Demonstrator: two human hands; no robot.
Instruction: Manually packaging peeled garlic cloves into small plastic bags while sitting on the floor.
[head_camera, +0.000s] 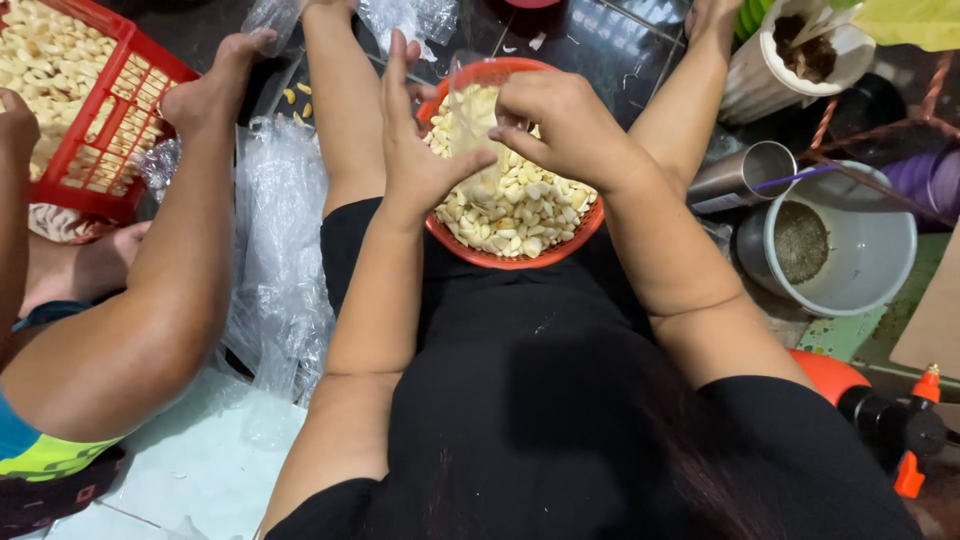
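Clear plastic bag (462, 110) gripped by both hands (425, 160) (560, 125) above the crowded orange bowl's rim (500, 262).

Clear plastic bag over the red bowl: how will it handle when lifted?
Likely floppy: the clear plastic bag looks thin and crumpled between the left hand and right hand. Probably light and slippery. It may sag toward the red bowl if filled.

I'm losing the near rim of the orange bowl (520, 262) under my right hand (570, 125) and left hand (420, 160). The clear bag (462, 110) between them is blurring out. The red crate (110, 130) is running off the top-left edge. A co-worker's arm (150, 300) is getting cropped at the left.
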